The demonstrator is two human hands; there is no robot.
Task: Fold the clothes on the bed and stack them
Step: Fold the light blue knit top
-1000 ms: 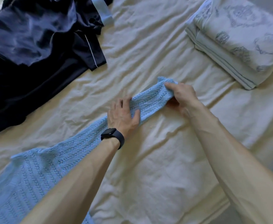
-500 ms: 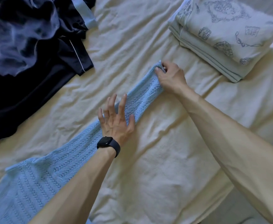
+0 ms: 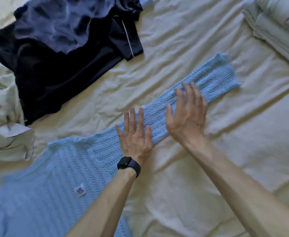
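Mid-task: the left hand (image 3: 135, 139) and right hand (image 3: 186, 117), grips spread apart, are smoothing the sleeve (image 3: 217, 79) of the blue sweater (image 3: 60, 177) at centre frame. Dark clothes (image 3: 54, 69) upper left are lying unfolded; a folded pile (image 3: 277, 29) is sitting upper right.

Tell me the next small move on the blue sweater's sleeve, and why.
Probably pinch the cuff with the right hand and fold the sleeve back over the sweater. The sleeve lies straight and flat, both hands are open, and the left hand rests near its shoulder end as a pivot.
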